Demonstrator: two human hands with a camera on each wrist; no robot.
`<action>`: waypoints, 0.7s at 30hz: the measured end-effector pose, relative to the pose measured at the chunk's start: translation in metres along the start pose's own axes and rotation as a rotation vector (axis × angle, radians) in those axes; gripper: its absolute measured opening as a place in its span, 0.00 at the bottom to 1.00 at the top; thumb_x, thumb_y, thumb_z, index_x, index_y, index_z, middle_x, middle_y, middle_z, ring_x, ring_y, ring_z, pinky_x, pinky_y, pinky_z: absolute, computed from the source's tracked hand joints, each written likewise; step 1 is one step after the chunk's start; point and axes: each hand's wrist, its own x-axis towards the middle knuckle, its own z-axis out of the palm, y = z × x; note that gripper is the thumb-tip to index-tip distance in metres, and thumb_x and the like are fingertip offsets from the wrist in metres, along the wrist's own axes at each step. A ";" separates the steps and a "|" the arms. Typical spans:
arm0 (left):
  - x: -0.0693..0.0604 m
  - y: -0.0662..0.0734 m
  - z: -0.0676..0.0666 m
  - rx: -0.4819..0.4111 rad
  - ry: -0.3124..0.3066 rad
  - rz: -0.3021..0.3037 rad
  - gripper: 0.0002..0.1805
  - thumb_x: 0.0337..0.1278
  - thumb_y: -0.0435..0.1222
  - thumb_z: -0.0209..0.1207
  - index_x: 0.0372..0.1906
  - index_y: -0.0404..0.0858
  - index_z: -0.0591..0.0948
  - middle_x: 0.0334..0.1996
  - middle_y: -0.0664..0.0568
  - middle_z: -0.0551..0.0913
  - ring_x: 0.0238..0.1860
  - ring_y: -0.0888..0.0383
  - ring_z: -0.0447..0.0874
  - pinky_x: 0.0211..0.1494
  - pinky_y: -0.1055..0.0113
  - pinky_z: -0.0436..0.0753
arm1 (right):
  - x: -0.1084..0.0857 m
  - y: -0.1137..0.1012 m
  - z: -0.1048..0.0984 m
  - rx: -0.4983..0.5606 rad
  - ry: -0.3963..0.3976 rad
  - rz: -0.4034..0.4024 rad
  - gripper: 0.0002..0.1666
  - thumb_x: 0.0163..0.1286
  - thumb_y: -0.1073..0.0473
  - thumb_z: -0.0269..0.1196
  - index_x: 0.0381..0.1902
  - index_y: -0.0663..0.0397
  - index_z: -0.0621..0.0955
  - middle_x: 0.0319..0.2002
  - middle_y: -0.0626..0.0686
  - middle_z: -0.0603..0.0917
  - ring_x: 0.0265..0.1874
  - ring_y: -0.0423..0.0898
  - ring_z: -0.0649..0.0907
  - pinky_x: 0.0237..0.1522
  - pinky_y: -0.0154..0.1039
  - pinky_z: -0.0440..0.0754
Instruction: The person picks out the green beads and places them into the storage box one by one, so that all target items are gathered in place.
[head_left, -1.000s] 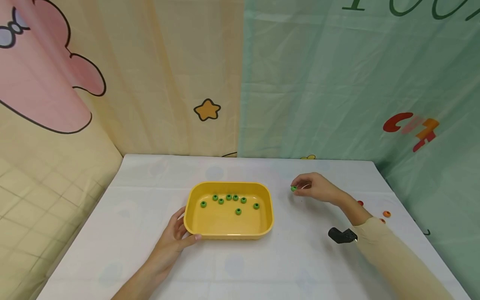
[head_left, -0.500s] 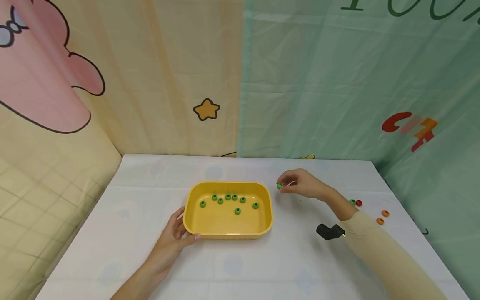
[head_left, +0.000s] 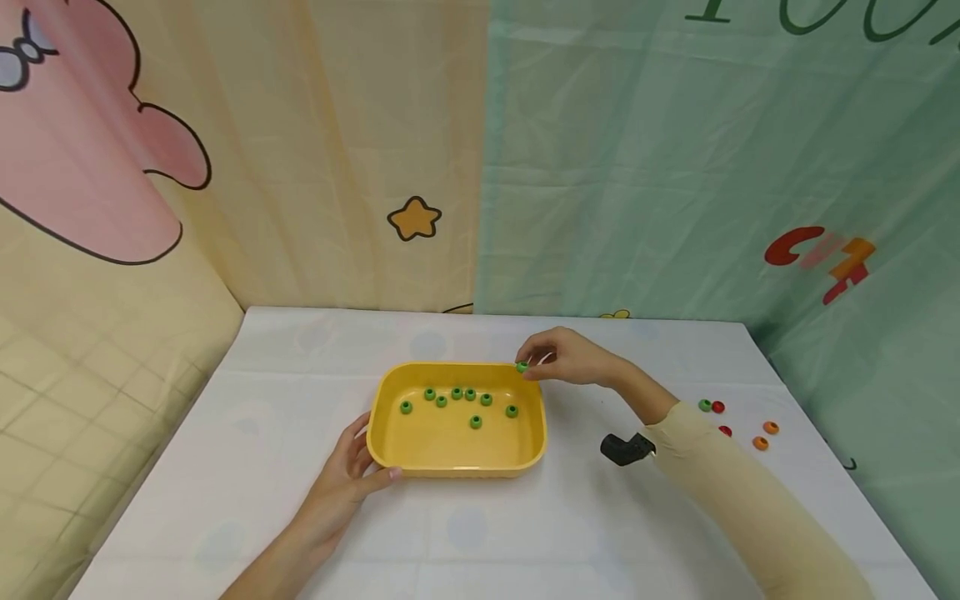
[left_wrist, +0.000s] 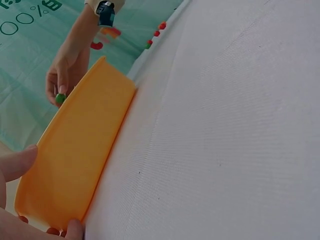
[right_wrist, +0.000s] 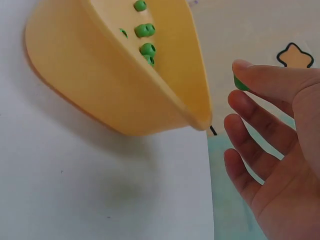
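Observation:
A yellow plastic tray (head_left: 459,458) sits on the white table with several green beads (head_left: 476,422) scattered on its floor. My left hand (head_left: 347,475) grips its near left corner, the thumb at the front rim and the fingers along the left side. Over the far right corner of the tray, my right hand (head_left: 567,357) pinches another green bead (head_left: 522,367) between thumb and fingertips. In the right wrist view that bead (right_wrist: 240,83) is partly hidden by the thumb, and the other fingers are spread loosely below.
On the table's right side lie a loose green bead (head_left: 704,405), red beads (head_left: 717,407) and orange beads (head_left: 761,443). A black device (head_left: 627,450) is worn at the right wrist. Patterned curtains (head_left: 637,167) hang behind the table (head_left: 480,533).
My right hand has moved left with the green bead, from beside the tray to over its right rim. Beads behind the right arm have come into sight. The left hand has stayed put.

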 end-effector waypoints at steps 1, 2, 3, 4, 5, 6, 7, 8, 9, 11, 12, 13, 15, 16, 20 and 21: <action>0.000 0.000 0.000 0.000 0.000 0.002 0.53 0.61 0.30 0.71 0.83 0.47 0.50 0.78 0.45 0.57 0.78 0.46 0.56 0.74 0.57 0.66 | 0.003 -0.003 0.001 -0.001 -0.008 -0.007 0.13 0.71 0.62 0.70 0.50 0.63 0.86 0.44 0.48 0.87 0.45 0.49 0.83 0.53 0.44 0.85; 0.000 0.000 -0.001 -0.002 0.003 0.002 0.53 0.61 0.29 0.71 0.82 0.48 0.50 0.78 0.45 0.57 0.78 0.46 0.56 0.74 0.57 0.66 | 0.006 -0.005 0.002 -0.003 -0.014 -0.012 0.13 0.71 0.62 0.70 0.50 0.62 0.86 0.44 0.48 0.87 0.45 0.49 0.83 0.53 0.43 0.85; 0.000 0.000 -0.001 -0.002 0.003 0.005 0.53 0.61 0.29 0.70 0.83 0.47 0.50 0.78 0.44 0.57 0.78 0.46 0.56 0.74 0.54 0.65 | 0.009 -0.007 0.002 -0.002 -0.020 -0.016 0.13 0.71 0.62 0.70 0.50 0.63 0.86 0.44 0.48 0.87 0.45 0.49 0.83 0.53 0.43 0.85; 0.001 -0.001 -0.001 -0.003 0.002 0.007 0.53 0.61 0.29 0.70 0.83 0.47 0.50 0.79 0.43 0.57 0.78 0.45 0.56 0.75 0.52 0.65 | 0.013 -0.010 0.003 -0.003 -0.025 -0.019 0.13 0.71 0.62 0.69 0.50 0.63 0.86 0.44 0.48 0.87 0.45 0.49 0.83 0.53 0.43 0.85; 0.001 -0.001 -0.001 -0.004 -0.001 0.011 0.53 0.61 0.29 0.70 0.83 0.47 0.50 0.79 0.43 0.57 0.78 0.44 0.56 0.75 0.50 0.64 | 0.015 -0.012 0.004 -0.004 -0.029 -0.021 0.12 0.71 0.63 0.70 0.50 0.63 0.86 0.44 0.48 0.87 0.45 0.49 0.83 0.53 0.43 0.84; 0.002 -0.002 -0.001 -0.004 -0.006 0.017 0.54 0.61 0.29 0.70 0.83 0.47 0.50 0.79 0.42 0.56 0.78 0.44 0.56 0.76 0.48 0.63 | 0.018 -0.014 0.005 -0.009 -0.033 -0.023 0.12 0.71 0.63 0.70 0.50 0.63 0.86 0.44 0.48 0.87 0.45 0.49 0.83 0.53 0.42 0.84; 0.002 -0.002 -0.001 -0.007 -0.009 0.020 0.54 0.61 0.29 0.70 0.83 0.47 0.50 0.79 0.42 0.56 0.78 0.43 0.56 0.76 0.47 0.62 | 0.020 -0.016 0.006 -0.011 -0.035 -0.027 0.12 0.71 0.63 0.70 0.49 0.62 0.86 0.43 0.48 0.87 0.45 0.49 0.83 0.53 0.42 0.84; 0.002 -0.002 -0.001 -0.007 -0.010 0.021 0.54 0.60 0.29 0.71 0.83 0.47 0.50 0.79 0.42 0.57 0.78 0.43 0.56 0.76 0.46 0.62 | 0.022 -0.017 0.007 -0.012 -0.036 -0.031 0.11 0.71 0.64 0.70 0.49 0.62 0.86 0.43 0.47 0.87 0.45 0.48 0.83 0.53 0.42 0.84; 0.003 -0.002 -0.001 -0.007 -0.010 0.022 0.54 0.60 0.29 0.71 0.83 0.47 0.50 0.79 0.42 0.57 0.78 0.43 0.56 0.76 0.46 0.61 | 0.025 -0.019 0.008 -0.013 -0.037 -0.037 0.11 0.71 0.64 0.70 0.49 0.61 0.87 0.43 0.47 0.87 0.45 0.48 0.83 0.53 0.42 0.84; 0.002 -0.002 0.000 -0.007 -0.008 0.021 0.54 0.60 0.29 0.70 0.83 0.47 0.50 0.78 0.42 0.57 0.78 0.43 0.56 0.76 0.46 0.61 | 0.030 -0.022 0.010 -0.015 -0.043 -0.050 0.10 0.70 0.64 0.70 0.48 0.60 0.87 0.43 0.46 0.87 0.45 0.48 0.83 0.54 0.42 0.84; 0.002 -0.001 -0.001 -0.007 -0.003 0.019 0.53 0.60 0.29 0.70 0.83 0.47 0.50 0.78 0.42 0.57 0.78 0.43 0.56 0.76 0.46 0.61 | 0.033 -0.023 0.012 -0.015 -0.049 -0.056 0.10 0.70 0.64 0.70 0.48 0.59 0.87 0.43 0.46 0.87 0.45 0.48 0.83 0.54 0.42 0.84; 0.001 -0.001 -0.001 -0.009 0.001 0.017 0.53 0.60 0.28 0.70 0.82 0.47 0.51 0.78 0.42 0.57 0.78 0.43 0.56 0.76 0.46 0.61 | 0.036 -0.024 0.013 -0.011 -0.055 -0.061 0.09 0.70 0.64 0.70 0.48 0.59 0.87 0.43 0.46 0.87 0.45 0.48 0.83 0.54 0.42 0.84; 0.001 -0.001 -0.001 -0.009 0.003 0.019 0.53 0.60 0.28 0.70 0.82 0.46 0.50 0.78 0.42 0.57 0.78 0.43 0.55 0.76 0.46 0.61 | 0.041 -0.027 0.016 -0.016 -0.070 -0.071 0.10 0.70 0.64 0.70 0.48 0.59 0.87 0.43 0.47 0.87 0.45 0.47 0.84 0.54 0.42 0.84; 0.001 -0.001 -0.001 -0.008 0.003 0.020 0.53 0.60 0.28 0.70 0.82 0.46 0.50 0.78 0.42 0.57 0.78 0.43 0.55 0.76 0.46 0.61 | 0.043 -0.028 0.017 -0.018 -0.076 -0.076 0.11 0.70 0.64 0.71 0.48 0.59 0.87 0.44 0.48 0.87 0.45 0.47 0.84 0.54 0.42 0.84; 0.000 -0.001 0.000 -0.013 0.003 0.024 0.53 0.60 0.28 0.70 0.82 0.46 0.51 0.78 0.42 0.57 0.78 0.43 0.55 0.76 0.46 0.61 | 0.046 -0.031 0.021 -0.026 -0.075 -0.087 0.13 0.69 0.63 0.71 0.50 0.62 0.86 0.48 0.57 0.87 0.45 0.46 0.84 0.55 0.42 0.83; 0.000 -0.001 0.000 -0.012 0.004 0.024 0.53 0.60 0.28 0.71 0.82 0.46 0.51 0.78 0.42 0.57 0.78 0.43 0.55 0.76 0.46 0.61 | 0.046 -0.031 0.021 -0.026 -0.072 -0.085 0.14 0.70 0.63 0.71 0.51 0.63 0.86 0.49 0.59 0.87 0.46 0.46 0.84 0.56 0.43 0.83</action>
